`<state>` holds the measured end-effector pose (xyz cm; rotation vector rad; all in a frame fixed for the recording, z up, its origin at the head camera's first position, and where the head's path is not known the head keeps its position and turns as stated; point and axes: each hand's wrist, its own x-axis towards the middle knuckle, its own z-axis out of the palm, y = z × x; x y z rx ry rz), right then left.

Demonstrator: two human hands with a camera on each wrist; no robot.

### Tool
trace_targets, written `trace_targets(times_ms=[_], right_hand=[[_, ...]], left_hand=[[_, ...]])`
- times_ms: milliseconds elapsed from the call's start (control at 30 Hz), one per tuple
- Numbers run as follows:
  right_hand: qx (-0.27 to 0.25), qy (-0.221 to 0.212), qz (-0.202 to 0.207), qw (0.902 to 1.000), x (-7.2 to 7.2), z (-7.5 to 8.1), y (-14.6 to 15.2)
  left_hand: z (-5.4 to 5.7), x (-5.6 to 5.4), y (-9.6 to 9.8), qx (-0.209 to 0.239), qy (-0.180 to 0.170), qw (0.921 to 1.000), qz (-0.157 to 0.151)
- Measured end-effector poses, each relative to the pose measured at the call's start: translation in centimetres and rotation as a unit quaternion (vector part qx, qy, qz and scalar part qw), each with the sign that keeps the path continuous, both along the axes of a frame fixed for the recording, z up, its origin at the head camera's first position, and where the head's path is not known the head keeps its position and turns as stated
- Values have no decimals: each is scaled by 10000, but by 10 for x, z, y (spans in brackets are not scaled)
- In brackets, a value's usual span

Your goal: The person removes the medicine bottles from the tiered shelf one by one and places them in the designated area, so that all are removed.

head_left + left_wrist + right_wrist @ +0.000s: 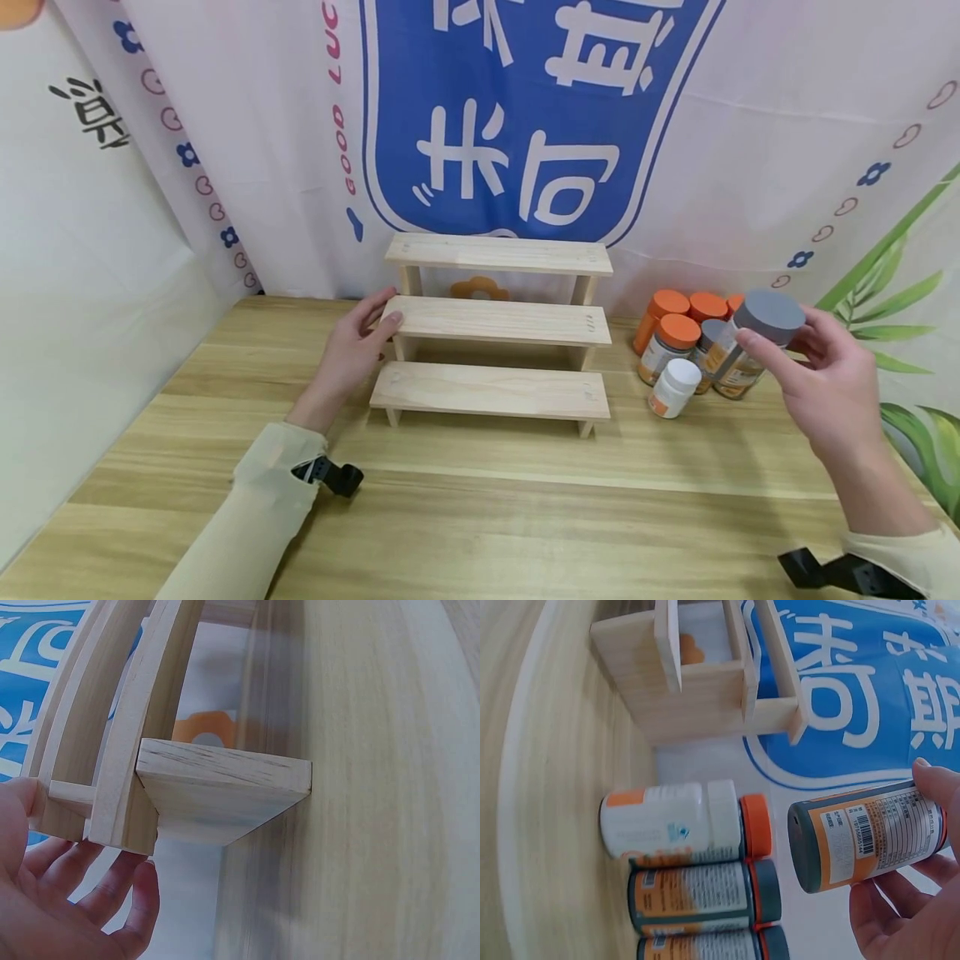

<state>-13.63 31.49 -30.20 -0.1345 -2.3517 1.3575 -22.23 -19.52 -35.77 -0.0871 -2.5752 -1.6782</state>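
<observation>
A three-tier wooden step shelf (491, 392) stands at the back of the table in the head view. My left hand (348, 350) grips the left end of its middle board, thumb on the top. Seen from the left wrist, the fingers (105, 896) curl around the board ends. On the right, my right hand (832, 383) holds a pill bottle (866, 840) with a grey lid, raised above the table. Its label carries a barcode and printed text. Just left of this hand, a white bottle (674, 388) stands in front of several orange-capped bottles (667, 346).
Several bottles, some grey-capped, cluster at the table's right rear beside the shelf. A patterned cloth (300, 167) with a blue panel hangs directly behind the shelf. The wooden table (525, 517) extends forward beneath both arms.
</observation>
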Motion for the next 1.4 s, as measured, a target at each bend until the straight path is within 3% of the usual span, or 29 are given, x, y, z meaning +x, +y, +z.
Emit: trace_targets(times_ms=[233,567,800,1400], right_hand=[[207,-437,-167,9987,1,-13,10],[303,-918,28,9953,0,-41,18],[563,-1515,164,9867,-6,-52,19],[785,-1898,110,9786,-11,-59,18]], left_hand=[[0,0,-1,-34,19,10000,20],[0,1,0,-66,25,10000,40],[1,2,0,-80,11,10000,54],[0,1,0,20,-47,10000,52]])
